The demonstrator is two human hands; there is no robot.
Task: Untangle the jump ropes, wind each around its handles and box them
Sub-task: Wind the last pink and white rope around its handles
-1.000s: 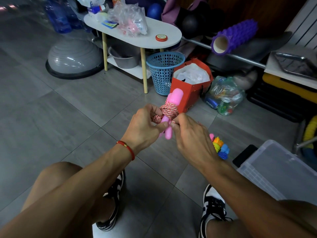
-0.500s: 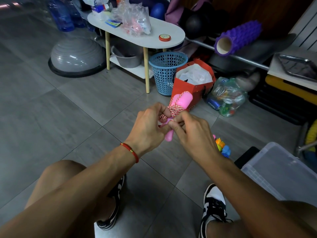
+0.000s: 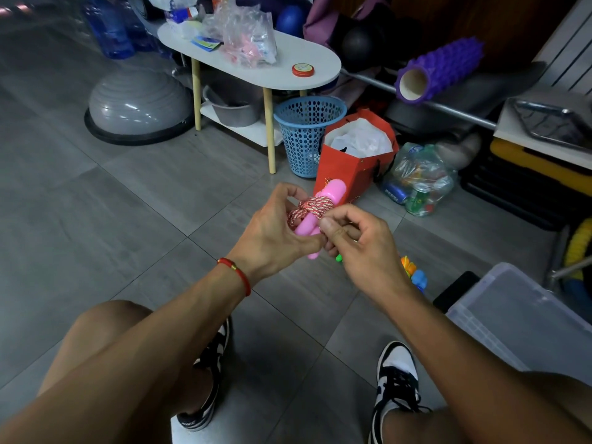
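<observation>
My left hand point(image 3: 275, 232) grips a pair of pink jump-rope handles point(image 3: 331, 191) held together, tilted up to the right. A red-and-white rope point(image 3: 315, 208) is wound around their middle. My right hand point(image 3: 358, 248) pinches the rope's end against the handles with thumb and fingers. On the floor behind my right wrist lies another wound bundle with orange and blue parts point(image 3: 413, 274), partly hidden. A clear plastic box point(image 3: 519, 318) stands at the right, beside my right knee.
A red paper bag point(image 3: 352, 161), a blue basket point(image 3: 307, 136) and a white oval table point(image 3: 256, 68) stand ahead. A grey balance dome point(image 3: 137, 107) is at the left. A dark phone point(image 3: 455, 291) lies by the box. My two shoes are on the grey tiles below.
The handles have tilted a little more to the right, and my right hand has shifted from the handles' lower part to pinch the rope at the winding.
</observation>
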